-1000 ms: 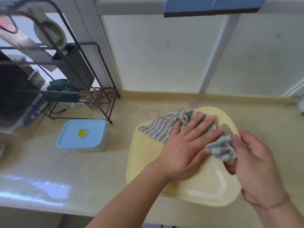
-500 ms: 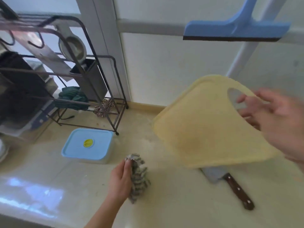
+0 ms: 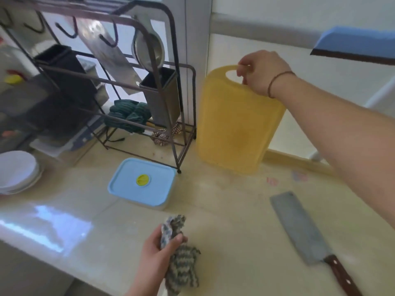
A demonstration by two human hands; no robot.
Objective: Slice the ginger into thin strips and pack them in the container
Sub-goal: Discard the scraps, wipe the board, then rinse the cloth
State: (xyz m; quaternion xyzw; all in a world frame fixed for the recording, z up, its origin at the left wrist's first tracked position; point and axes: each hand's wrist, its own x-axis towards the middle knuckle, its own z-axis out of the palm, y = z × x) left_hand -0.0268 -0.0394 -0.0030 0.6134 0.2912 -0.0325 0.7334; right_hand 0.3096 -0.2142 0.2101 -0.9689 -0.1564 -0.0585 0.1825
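Observation:
My right hand (image 3: 259,72) grips the handle hole of the yellow cutting board (image 3: 235,127), which stands upright on the counter's far side against the wall. My left hand (image 3: 155,255) holds a grey zigzag cloth (image 3: 181,263) low over the counter's near edge. A container with a light blue lid and a yellow-green valve (image 3: 142,183) sits closed on the counter left of the board. A cleaver with a brown handle (image 3: 307,231) lies flat on the counter at the right. No ginger is visible.
A dark wire rack (image 3: 136,86) with hooks, a hanging grater, a strainer and a utensil holder stands at the back left. White plates (image 3: 16,171) sit at the far left. A blue squeegee (image 3: 354,45) hangs at the upper right.
My right hand lifted the cutting board off the counter and stood it upright against the wall. My left hand took the cloth off the board and drew it toward the near edge. The cleaver became visible.

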